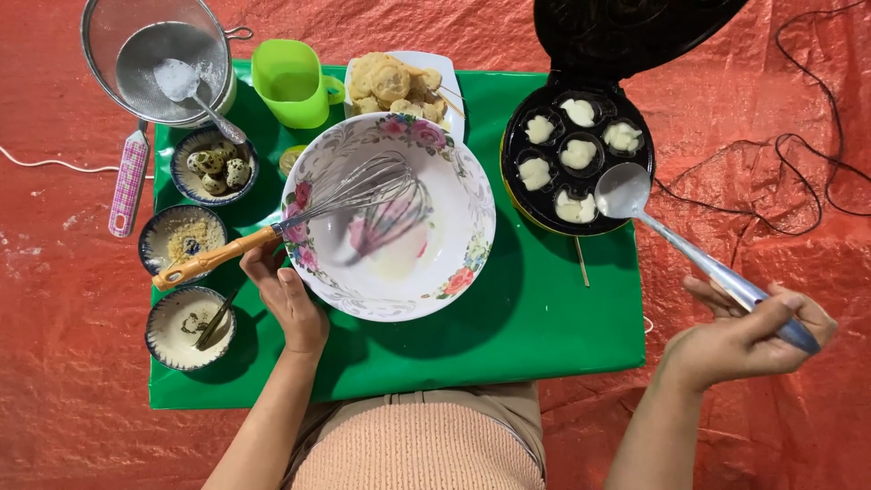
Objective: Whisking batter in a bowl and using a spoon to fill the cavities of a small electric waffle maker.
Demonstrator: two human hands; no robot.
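My right hand [753, 331] grips the handle of a long metal ladle [624, 191] whose bowl hovers over the right edge of a round black electric mould pan [513, 150]. The pan's cavities hold pale batter. My left hand [286, 295] rests against the near left rim of a large white floral bowl [472, 249], fingers on the rim. A wire whisk [358, 192] with an orange handle lies tilted across that bowl, handle sticking out just above my left fingers. A little white batter sits at the bowl's bottom.
A green sheet [544, 318] covers the low table on a red tarp. Left side: a sieve with a spoon [163, 63], a bowl of speckled quail eggs [215, 168], two small bowls [181, 238], a green cup [290, 82], a plate of cooked balls [399, 86]. Black cord [798, 154] trails right.
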